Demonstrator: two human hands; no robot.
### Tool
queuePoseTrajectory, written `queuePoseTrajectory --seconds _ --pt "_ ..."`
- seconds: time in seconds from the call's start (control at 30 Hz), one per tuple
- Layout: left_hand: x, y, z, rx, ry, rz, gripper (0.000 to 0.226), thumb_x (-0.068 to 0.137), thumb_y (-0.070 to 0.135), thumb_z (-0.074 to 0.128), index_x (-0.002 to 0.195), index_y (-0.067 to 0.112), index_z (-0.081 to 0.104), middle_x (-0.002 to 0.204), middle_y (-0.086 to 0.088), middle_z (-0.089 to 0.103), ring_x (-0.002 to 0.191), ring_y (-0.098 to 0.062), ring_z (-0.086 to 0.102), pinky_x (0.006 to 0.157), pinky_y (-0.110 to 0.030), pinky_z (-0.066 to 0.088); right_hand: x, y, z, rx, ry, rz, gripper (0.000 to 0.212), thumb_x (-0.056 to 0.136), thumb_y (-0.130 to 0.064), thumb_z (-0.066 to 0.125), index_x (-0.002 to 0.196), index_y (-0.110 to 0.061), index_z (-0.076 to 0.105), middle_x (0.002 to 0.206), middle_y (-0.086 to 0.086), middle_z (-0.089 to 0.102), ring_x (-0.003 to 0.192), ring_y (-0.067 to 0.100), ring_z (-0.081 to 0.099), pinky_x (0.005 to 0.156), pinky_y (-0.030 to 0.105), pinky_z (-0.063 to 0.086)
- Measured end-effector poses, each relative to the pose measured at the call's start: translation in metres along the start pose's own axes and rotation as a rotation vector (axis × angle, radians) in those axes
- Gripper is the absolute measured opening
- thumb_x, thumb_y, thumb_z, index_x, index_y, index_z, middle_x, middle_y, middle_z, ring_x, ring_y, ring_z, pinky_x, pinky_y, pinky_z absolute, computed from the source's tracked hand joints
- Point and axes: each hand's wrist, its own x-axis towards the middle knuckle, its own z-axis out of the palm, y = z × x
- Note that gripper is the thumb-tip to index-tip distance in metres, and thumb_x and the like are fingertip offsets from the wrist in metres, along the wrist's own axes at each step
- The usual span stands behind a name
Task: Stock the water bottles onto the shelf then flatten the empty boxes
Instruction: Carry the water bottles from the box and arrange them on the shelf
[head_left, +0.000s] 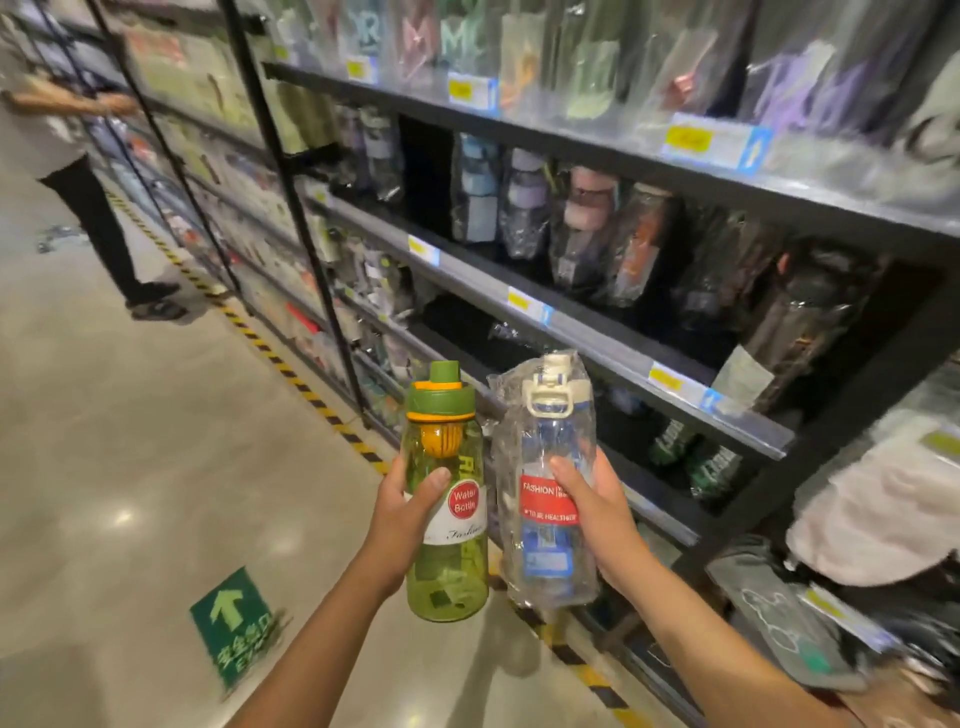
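My left hand grips a green water bottle with an orange ring under its green cap and a red round label. My right hand grips a clear blue-tinted water bottle wrapped in a plastic bag, with a white lid and a red label. Both bottles are upright, side by side, held in the aisle in front of the dark metal shelf. Bagged bottles stand in rows on the shelf's tiers, with dark gaps between some of them.
Yellow-and-black hazard tape runs along the floor at the shelf's foot. A green arrow sticker lies on the polished floor. Another person stands at the far left by the shelving. Grey and white goods fill the shelf at the right.
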Motion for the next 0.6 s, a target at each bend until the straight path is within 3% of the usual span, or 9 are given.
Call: queuePoseTrajectory --seconds 0.2,0.33,0.5,0.6 --pt "0.064 0.015 0.052 0.01 -0.226 -0.016 0.074 0.063 0.057 0.072 0.129 0.027 0.057 0.107 0.0 0.079 0.092 -0.019 0.077 0.069 -0.027 0.06 0.023 -0.025 -0.035 0.008 0.225 -0.056 0.096 0.055 -0.07 0.086 0.136 -0.027 0.056 0.118 0.003 0.075 0.104 0.023 0.074 0.085 0.037 0.059" --pt "0.104 0.019 0.079 0.014 -0.372 -0.031 0.063 0.066 0.051 0.074 0.123 0.027 0.06 0.1 0.003 0.08 0.089 -0.016 0.077 0.066 -0.024 0.059 0.03 -0.033 -0.051 0.027 0.336 -0.101 0.089 0.063 -0.062 0.081 0.139 -0.025 0.054 0.122 0.004 0.074 0.108 0.025 0.073 0.093 0.043 0.059" --pt "0.159 0.025 0.097 0.008 -0.572 -0.035 0.071 0.063 0.054 0.073 0.123 0.02 0.059 0.1 0.001 0.08 0.088 -0.017 0.077 0.068 -0.025 0.059 0.044 -0.039 -0.041 0.057 0.51 -0.128 0.089 0.063 -0.062 0.089 0.136 -0.025 0.054 0.117 0.001 0.076 0.105 0.022 0.074 0.081 0.03 0.06" --pt "0.191 0.028 0.101 0.01 -0.67 -0.029 0.076 0.065 0.052 0.074 0.129 0.013 0.058 0.109 -0.007 0.078 0.096 -0.023 0.075 0.075 -0.03 0.06 0.053 -0.041 -0.028 0.075 0.602 -0.147 0.068 0.075 -0.05 0.079 0.134 -0.027 0.054 0.107 -0.006 0.078 0.098 0.017 0.076 0.074 0.024 0.059"
